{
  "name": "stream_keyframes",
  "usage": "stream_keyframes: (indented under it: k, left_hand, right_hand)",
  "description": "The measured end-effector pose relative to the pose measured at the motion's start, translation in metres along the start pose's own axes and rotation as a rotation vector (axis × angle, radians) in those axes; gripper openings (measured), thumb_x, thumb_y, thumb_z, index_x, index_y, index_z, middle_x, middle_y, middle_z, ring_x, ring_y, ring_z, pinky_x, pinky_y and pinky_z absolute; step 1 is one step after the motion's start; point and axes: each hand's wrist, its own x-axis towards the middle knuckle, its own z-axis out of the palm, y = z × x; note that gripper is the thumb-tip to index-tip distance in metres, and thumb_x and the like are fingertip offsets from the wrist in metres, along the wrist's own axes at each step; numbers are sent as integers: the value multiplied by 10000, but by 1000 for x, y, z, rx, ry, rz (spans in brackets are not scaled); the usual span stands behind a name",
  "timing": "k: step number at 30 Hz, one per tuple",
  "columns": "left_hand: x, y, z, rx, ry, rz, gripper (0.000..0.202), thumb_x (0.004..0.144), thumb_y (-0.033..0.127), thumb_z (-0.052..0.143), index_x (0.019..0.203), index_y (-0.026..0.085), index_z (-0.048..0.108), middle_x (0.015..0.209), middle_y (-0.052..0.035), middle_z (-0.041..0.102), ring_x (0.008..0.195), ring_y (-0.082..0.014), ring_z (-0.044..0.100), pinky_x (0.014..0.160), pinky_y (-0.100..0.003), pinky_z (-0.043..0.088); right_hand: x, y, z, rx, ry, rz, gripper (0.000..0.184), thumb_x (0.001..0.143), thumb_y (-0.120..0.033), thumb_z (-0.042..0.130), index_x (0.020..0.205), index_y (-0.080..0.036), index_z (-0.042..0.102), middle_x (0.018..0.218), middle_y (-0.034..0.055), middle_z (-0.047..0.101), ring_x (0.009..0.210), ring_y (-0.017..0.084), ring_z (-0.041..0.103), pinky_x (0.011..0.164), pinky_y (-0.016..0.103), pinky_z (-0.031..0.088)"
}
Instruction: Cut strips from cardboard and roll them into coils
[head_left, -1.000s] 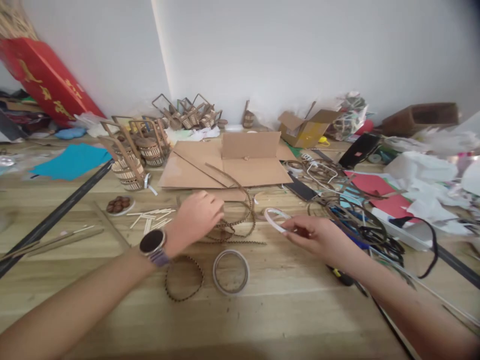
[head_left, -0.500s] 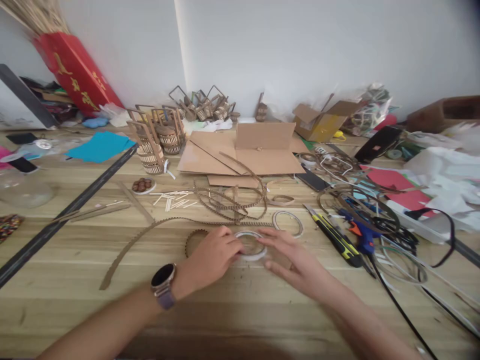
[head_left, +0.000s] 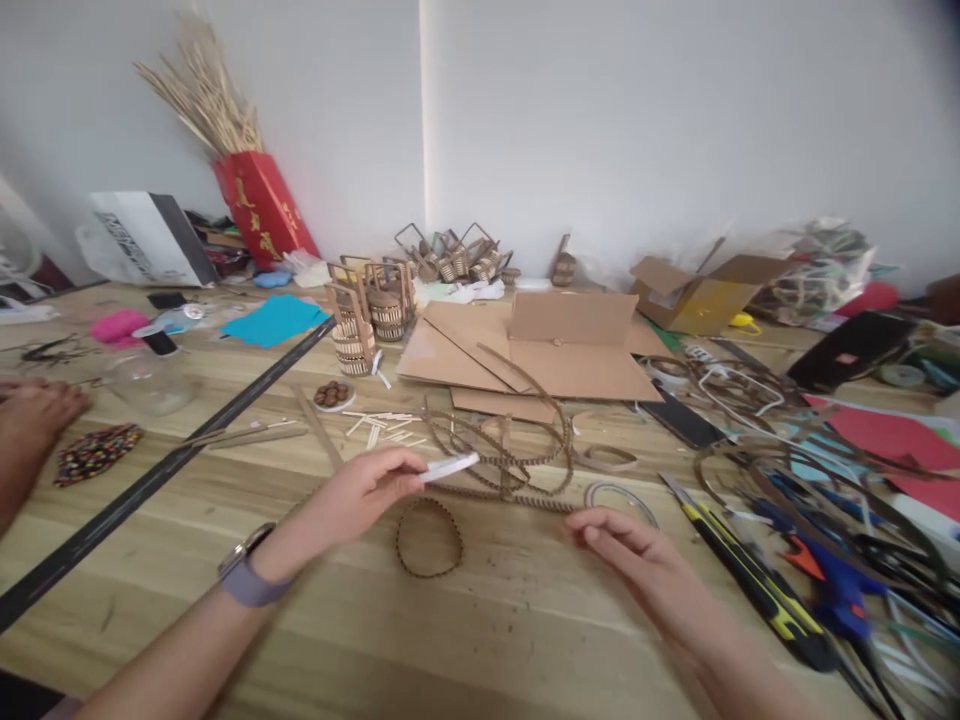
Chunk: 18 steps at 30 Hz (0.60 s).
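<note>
My left hand (head_left: pixel 352 500), with a watch on its wrist, is closed on a white ring (head_left: pixel 451 467), held nearly edge-on above the table. My right hand (head_left: pixel 634 550) is held apart from it with loosely bent fingers and nothing in them. Just beyond those fingers lies another pale ring (head_left: pixel 637 494). Between my hands, a small brown notched hoop (head_left: pixel 398 545) rests on the wood. Behind it are long notched brown strips (head_left: pixel 564 440) in loose coils.
A yellow-black utility knife (head_left: pixel 750 570) and a blue glue gun (head_left: pixel 847 590) lie right. Cardboard (head_left: pixel 465 345), small slatted buckets (head_left: pixel 352 345) and a dish of brown beads (head_left: pixel 332 395) stand beyond. Another person's hand (head_left: pixel 37 410) is at the far left.
My left hand has lifted the white ring off the table and tilted it edge-on. My right hand has moved away from that ring. The view has swung left, showing another person's hand.
</note>
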Motion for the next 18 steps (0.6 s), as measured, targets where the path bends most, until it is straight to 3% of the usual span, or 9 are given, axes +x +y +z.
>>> stream_keyframes:
  k: [2, 4, 9, 12, 14, 16, 18]
  left_hand:
    - [11, -18, -10, 379, 126, 54, 204, 951, 274, 454, 944, 201, 644, 931, -60, 663, 945, -239, 550, 854, -361, 435]
    - [26, -39, -17, 677, 200, 23, 205, 945, 203, 444, 941, 187, 649, 916, -80, 671, 928, -253, 541, 861, -388, 435]
    - [68, -74, -18, 749, 193, -23, 189, 916, 130, 469, 962, 158, 650, 944, -122, 673, 959, -283, 558, 859, -416, 435]
    - [70, -64, -10, 716, 142, 16, 213, 928, 153, 480, 1089, 155, 621, 1114, -125, 647, 1049, -275, 552, 918, -414, 415]
    - [56, -47, -3, 676, 68, 52, 196, 961, 226, 472, 1032, 169, 646, 1040, -92, 668, 1001, -250, 578, 877, -371, 433]
    - [35, -27, 8, 612, -90, 115, 195, 958, 300, 518, 874, 221, 675, 871, -4, 679, 848, -184, 612, 763, -281, 447]
    - [12, -12, 22, 532, -334, 180, 203, 900, 394, 619, 835, 211, 679, 808, 2, 661, 805, -183, 603, 718, -274, 428]
  right_hand:
    - [6, 11, -5, 72, 105, 28, 381, 717, -570, 727, 844, -211, 744, 813, 67, 732, 798, 223, 661, 769, 338, 518]
    - [10, 19, -8, 110, 135, 56, 394, 703, -566, 743, 859, -204, 743, 817, 77, 736, 806, 231, 668, 750, 328, 522]
    - [10, 19, -9, 6, 142, 46, 455, 677, -632, 723, 827, -203, 742, 748, 70, 726, 737, 221, 666, 677, 305, 524]
    - [10, 16, -9, -105, 130, 22, 458, 697, -641, 685, 822, -205, 740, 741, 69, 727, 713, 216, 669, 653, 299, 529]
    - [10, 17, -9, -200, 120, -1, 423, 734, -613, 653, 831, -210, 737, 746, 64, 730, 705, 213, 671, 652, 298, 532]
    - [10, 20, -9, -294, 106, -36, 391, 770, -579, 616, 842, -213, 734, 758, 59, 732, 709, 212, 673, 665, 301, 536]
    - [9, 22, -9, -371, 85, -69, 371, 801, -551, 579, 857, -215, 728, 773, 56, 733, 721, 212, 675, 680, 302, 540]
